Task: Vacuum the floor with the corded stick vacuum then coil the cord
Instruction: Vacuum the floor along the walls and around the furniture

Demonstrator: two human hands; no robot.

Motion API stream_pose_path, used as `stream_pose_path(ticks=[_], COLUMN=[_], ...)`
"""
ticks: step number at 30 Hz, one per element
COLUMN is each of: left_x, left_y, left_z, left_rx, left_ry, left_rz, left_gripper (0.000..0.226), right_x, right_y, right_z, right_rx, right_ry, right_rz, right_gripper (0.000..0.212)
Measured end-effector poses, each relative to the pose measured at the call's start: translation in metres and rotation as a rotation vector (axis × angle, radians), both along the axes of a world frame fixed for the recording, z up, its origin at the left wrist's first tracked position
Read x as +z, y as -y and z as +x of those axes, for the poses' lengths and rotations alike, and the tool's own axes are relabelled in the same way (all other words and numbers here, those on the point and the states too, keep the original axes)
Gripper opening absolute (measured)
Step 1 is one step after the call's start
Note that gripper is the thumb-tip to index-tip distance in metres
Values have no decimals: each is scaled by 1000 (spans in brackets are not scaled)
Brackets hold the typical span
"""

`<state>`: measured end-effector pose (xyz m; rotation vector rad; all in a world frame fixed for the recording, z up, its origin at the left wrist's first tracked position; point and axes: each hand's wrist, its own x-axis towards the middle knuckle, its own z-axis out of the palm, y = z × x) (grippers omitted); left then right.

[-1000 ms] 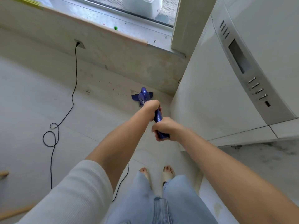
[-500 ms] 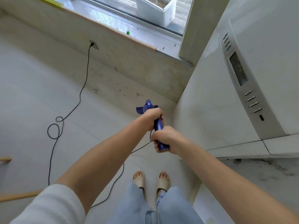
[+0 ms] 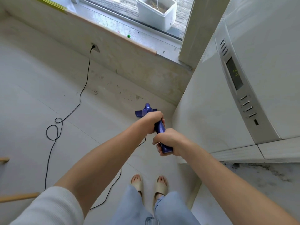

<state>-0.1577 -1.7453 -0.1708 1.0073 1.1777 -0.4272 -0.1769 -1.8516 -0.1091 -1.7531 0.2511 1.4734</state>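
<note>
Head view: blue stick vacuum — glossy handle, flat floor head on the pale floor beside a white appliance. Left hand grips higher, right hand grips the handle end, fingers curled. Black cord runs to the wall socket — looped on the floor. Green display digits unreadable.

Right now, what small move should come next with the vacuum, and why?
Probably push the vacuum head forward toward the specks on the floor by the wall. Both the left hand and right hand grip the handle.
</note>
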Motion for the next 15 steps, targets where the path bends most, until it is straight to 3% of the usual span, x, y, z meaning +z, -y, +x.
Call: stream_pose_path(ticks=[7,15], left_x=[0,-28], left_y=[-5,-12], left_z=[6,6], left_rx=[-41,-54], left_ry=[-2,-2], left_rz=[21,225], left_gripper=[6,8], right_x=[-17,-56], right_y=[-10,-23], right_z=[-1,0], right_rx=[-6,22], right_ry=[67,37], right_rz=[-1,-14], right_gripper=[38,23])
